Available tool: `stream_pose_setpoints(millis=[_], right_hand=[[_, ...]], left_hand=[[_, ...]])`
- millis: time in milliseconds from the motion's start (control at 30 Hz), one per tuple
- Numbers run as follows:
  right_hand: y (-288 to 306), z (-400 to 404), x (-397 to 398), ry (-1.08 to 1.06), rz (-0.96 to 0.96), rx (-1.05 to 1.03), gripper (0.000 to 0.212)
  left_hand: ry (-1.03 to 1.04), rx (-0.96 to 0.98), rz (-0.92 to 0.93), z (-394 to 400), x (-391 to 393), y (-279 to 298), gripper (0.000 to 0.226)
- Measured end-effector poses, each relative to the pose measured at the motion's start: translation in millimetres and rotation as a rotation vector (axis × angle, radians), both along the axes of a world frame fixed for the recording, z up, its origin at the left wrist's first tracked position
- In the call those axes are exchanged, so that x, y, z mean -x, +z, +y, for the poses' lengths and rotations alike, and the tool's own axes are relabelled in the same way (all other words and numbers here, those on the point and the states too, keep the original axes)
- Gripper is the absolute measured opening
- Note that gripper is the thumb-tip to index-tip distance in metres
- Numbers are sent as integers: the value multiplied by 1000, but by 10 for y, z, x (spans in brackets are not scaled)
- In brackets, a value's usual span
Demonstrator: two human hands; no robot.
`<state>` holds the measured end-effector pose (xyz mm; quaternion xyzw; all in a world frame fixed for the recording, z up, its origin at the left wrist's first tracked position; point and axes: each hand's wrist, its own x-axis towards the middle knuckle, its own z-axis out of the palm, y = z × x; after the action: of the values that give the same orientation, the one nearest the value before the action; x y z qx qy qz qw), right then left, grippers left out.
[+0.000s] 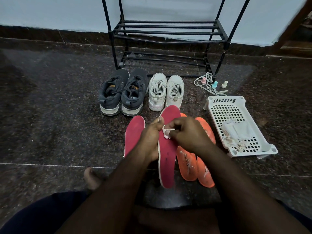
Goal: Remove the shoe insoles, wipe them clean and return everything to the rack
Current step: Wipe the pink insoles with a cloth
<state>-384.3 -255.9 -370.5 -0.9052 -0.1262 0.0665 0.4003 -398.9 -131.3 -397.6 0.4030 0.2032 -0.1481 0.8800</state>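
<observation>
The left hand [151, 139] gripped a red insole [167, 149] by its left edge, thumb laid over the top face and the rest of its fingers curled out of sight beneath, holding it lifted off the floor [50, 115] with the toe end pointing toward the rack [168, 32]. The right hand [189, 134] had its fingers bunched, pinching a small crumpled white wipe [166, 133] against the insole's upper half, just beside the left thumb. A second red insole [134, 134] lay flat on the floor to the left of the held one, partly hidden by the left forearm. Two orange insoles [195, 162] lay side by side on the floor under and to the right of the right hand, both flecked with white marks. Beyond them stood a pair of dark grey sneakers [122, 93] and, just to their right, a pair of white sneakers [166, 92], heels toward the person, in front of the black rack against the wall. To the right sat a white perforated basket [228, 114] holding white wipes [236, 130], and near the rack's right foot lay loose white laces [207, 83] with three small bottles [214, 84].
</observation>
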Motion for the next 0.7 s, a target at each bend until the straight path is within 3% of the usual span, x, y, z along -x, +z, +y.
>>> stream_pose_setpoints(millis=[100, 200, 333, 467, 600, 700], right_hand=[[53, -105, -45, -142, 136, -309, 13], [120, -245, -76, -260, 284, -524, 18], [68, -262, -22, -253, 542, -525, 14], [-78, -134, 89, -87, 777, -472, 11], [-198, 3, 88, -134, 761, -480, 16], [-329, 45, 16, -225, 695, -432, 29]], left_hand=[[26, 13, 60, 144, -72, -8, 44], [28, -25, 138, 247, -107, 11, 47], [24, 19, 173, 295, -142, 13, 46], [28, 69, 188, 324, -173, -4, 50], [17, -1, 168, 355, -192, -32, 47], [112, -293, 85, 499, -222, -122, 19]])
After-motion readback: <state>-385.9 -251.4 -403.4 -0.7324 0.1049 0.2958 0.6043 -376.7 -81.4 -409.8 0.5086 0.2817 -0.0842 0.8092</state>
